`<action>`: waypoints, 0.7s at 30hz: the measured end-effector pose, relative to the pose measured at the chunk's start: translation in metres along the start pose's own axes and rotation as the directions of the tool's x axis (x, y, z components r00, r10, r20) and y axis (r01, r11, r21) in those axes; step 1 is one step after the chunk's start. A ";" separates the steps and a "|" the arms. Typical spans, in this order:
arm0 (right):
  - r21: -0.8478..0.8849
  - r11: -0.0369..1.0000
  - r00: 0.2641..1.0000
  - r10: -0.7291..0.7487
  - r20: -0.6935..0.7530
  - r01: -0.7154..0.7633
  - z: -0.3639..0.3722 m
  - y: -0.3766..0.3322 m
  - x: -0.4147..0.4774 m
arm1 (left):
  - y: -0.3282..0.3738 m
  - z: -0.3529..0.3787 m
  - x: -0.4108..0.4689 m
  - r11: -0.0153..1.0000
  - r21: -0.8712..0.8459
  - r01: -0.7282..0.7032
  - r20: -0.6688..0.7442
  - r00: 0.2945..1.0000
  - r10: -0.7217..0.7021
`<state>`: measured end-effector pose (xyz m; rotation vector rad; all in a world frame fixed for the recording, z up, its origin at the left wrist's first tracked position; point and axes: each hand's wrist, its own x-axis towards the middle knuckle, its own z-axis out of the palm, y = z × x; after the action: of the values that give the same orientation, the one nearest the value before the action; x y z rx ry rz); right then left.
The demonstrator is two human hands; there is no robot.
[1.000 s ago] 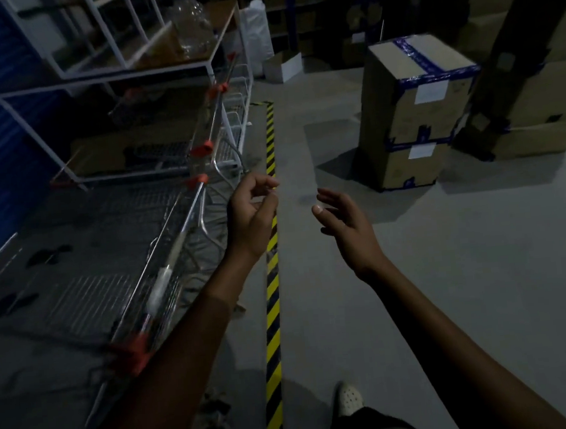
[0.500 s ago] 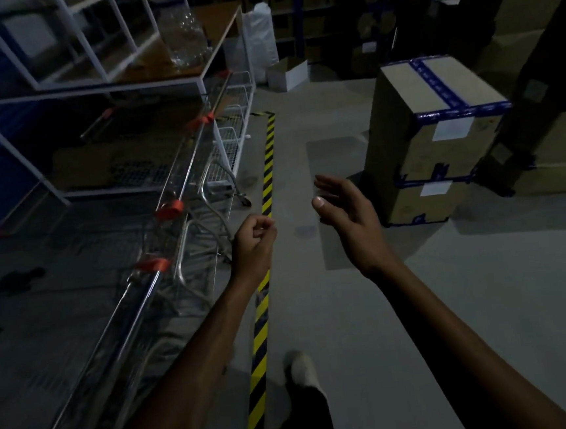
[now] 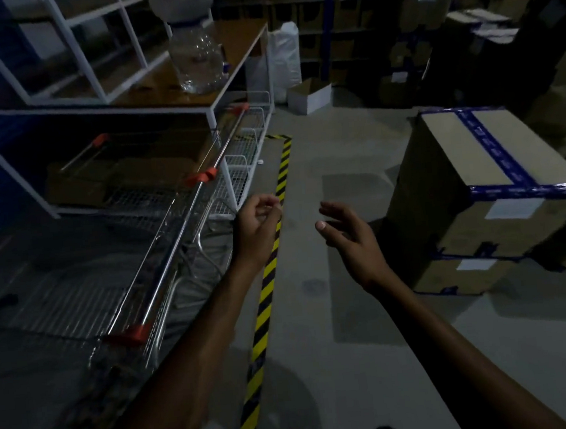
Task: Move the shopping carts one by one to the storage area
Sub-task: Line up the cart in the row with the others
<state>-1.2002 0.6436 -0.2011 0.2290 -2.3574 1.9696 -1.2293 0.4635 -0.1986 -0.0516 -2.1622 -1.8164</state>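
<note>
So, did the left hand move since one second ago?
Yes. The left hand has gone forward along the striped floor tape, nearer to its far corner.

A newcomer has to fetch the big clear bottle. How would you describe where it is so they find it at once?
Look left of the yellow-black floor stripe for the white-framed table with a brown top. The bottle stands on that top, above the parked shopping carts. It is the only see-through plastic thing there.
</note>
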 end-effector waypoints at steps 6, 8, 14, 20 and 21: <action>-0.005 0.998 0.996 0.070 0.054 -0.070 -0.007 0.050 0.124 | -0.011 0.024 0.111 0.990 0.040 -0.132 -0.053 0.990 0.134; -0.013 0.997 0.993 0.083 0.084 -0.082 -0.010 0.070 0.170 | -0.022 0.034 0.149 0.987 0.069 -0.146 -0.085 0.985 0.151; -0.006 0.997 0.974 0.077 0.213 -0.077 -0.018 0.124 0.316 | -0.070 0.068 0.262 0.979 0.184 -0.090 -0.199 0.972 0.127; -0.005 1.000 0.930 0.024 0.368 -0.024 -0.029 0.124 0.453 | -0.100 0.093 0.350 0.983 0.177 0.051 -0.333 0.943 0.011; -0.016 1.000 0.924 0.014 0.382 -0.009 -0.028 0.121 0.473 | -0.102 0.095 0.361 0.982 0.175 0.067 -0.348 0.937 -0.002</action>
<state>-1.6868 0.6569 -0.2463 0.6580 -2.5970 2.0724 -1.6153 0.4727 -0.2154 0.3277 -2.0720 -1.4982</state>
